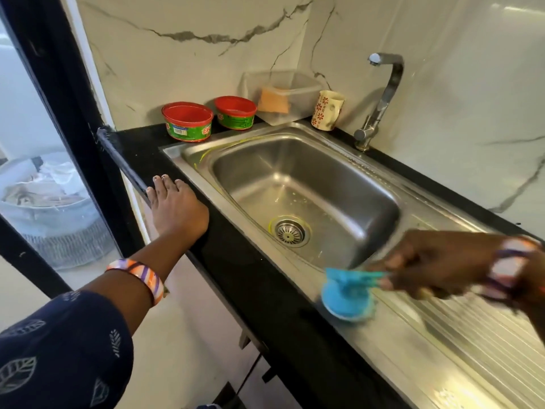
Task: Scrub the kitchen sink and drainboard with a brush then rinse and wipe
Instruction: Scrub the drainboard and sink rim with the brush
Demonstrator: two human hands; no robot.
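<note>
As right hand (442, 264) (blurred) holds brush (346, 293).

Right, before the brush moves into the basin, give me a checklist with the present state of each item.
1. Brush held: ok, the right hand grips its handle, though motion blur hides the exact finger hold.
2. Brush in contact: ok, its head sits on the steel at the near corner of the drainboard.
3. Left hand out of the way: ok, flat on the black counter beside the sink.
4. Basin free of dishes: ok, only yellow-green streaks and the drain strainer.
5. Tap off: ok, no water stream shows.
6. Mug and tubs off the steel: cannot tell for the mug at the rim.
</note>
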